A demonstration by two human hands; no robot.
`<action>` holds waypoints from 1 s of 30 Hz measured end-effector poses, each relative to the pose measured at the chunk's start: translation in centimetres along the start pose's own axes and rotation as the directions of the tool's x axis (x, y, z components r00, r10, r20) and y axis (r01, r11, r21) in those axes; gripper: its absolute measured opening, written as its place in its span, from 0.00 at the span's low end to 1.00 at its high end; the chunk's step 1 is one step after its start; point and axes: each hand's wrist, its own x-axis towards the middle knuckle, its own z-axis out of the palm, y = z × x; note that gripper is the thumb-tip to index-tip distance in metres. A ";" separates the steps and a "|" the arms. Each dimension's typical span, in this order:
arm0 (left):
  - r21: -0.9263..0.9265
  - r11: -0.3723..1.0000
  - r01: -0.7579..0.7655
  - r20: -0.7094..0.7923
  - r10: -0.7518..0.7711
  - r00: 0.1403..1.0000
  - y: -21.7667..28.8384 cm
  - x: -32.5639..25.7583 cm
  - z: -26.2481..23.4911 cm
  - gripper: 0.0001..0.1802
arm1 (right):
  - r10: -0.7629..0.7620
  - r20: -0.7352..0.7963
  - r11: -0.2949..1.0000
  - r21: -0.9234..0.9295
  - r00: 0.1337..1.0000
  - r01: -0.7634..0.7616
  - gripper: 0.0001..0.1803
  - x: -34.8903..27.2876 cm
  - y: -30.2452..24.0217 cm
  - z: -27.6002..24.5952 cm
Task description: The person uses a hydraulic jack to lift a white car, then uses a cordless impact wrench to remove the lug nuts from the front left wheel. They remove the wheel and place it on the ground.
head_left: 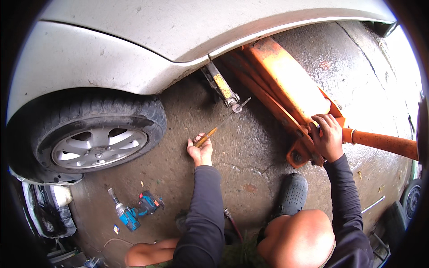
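Note:
My left hand (200,151) is closed around the yellow handle of a screwdriver (210,134). The thin shaft points up to the ring end of a scissor jack (223,85), which stands under the sill of a silver car (134,53). Whether the tip sits inside the ring is too small to tell. My right hand (327,136) grips the rear part of a large orange floor jack (286,76), close to the base of its long handle (384,142). The front of the floor jack is hidden beneath the car.
Left of me is the car's wheel (100,145). A blue cordless impact wrench (128,217) lies on the wet concrete floor (250,187). A metal bar (373,204) and loose wheels (411,198) are at the right. My shoe (294,193) stands near the floor jack.

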 end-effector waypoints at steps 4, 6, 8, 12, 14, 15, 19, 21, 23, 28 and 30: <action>0.025 0.999 -0.031 0.089 0.029 0.996 0.6 -1.4 0.6 0.23 | -0.077 -0.070 0.996 -0.046 0.995 0.074 0.11 -0.4 0.1 0.8; 0.065 0.991 -0.119 0.204 0.103 0.973 0.6 -4.7 1.8 0.22 | -0.066 -0.076 0.996 -0.066 0.995 0.061 0.11 -0.6 0.4 0.7; 0.141 0.955 -0.261 0.369 0.194 0.909 0.7 -9.1 4.7 0.24 | -0.039 -0.051 0.998 -0.057 0.998 0.036 0.10 -0.6 0.2 0.6; 0.402 0.657 -0.638 0.788 0.107 0.606 -2.0 -17.2 11.4 0.20 | -0.037 -0.067 0.999 -0.019 0.997 0.036 0.08 -0.2 0.5 0.5; 0.401 0.417 -0.816 0.904 -0.036 0.426 -3.7 -18.4 13.6 0.18 | -0.050 -0.064 0.999 -0.025 0.997 0.048 0.08 -0.1 0.5 0.6; 0.361 0.296 -0.885 0.933 -0.132 0.336 -4.7 -18.4 14.8 0.17 | -0.078 -0.114 0.997 -0.030 0.990 0.075 0.10 0.0 0.6 1.0; 0.216 0.187 -0.958 0.906 -0.405 0.125 -10.4 -18.5 19.0 0.07 | -0.098 -0.095 0.995 -0.029 0.991 0.096 0.13 -0.4 1.1 1.1; 0.174 0.244 -0.954 0.874 -0.484 0.035 -13.4 -17.8 20.5 0.04 | -0.094 -0.074 0.996 0.006 0.993 0.094 0.14 -0.2 1.2 0.9; 0.078 0.239 -0.968 0.862 -0.505 -0.055 -17.3 -17.2 21.3 0.07 | -0.096 -0.060 0.995 0.032 0.994 0.098 0.14 -0.5 1.5 0.2; -0.149 -0.009 -0.989 0.801 -0.587 -0.115 -26.7 -13.8 19.9 0.33 | -0.080 -0.049 0.994 0.068 0.996 0.084 0.15 -0.4 1.8 0.1; -0.306 -0.194 -0.932 0.786 -0.604 -0.132 -29.3 -12.4 19.2 0.35 | -0.084 -0.075 0.993 0.081 0.994 0.090 0.14 0.1 1.8 0.2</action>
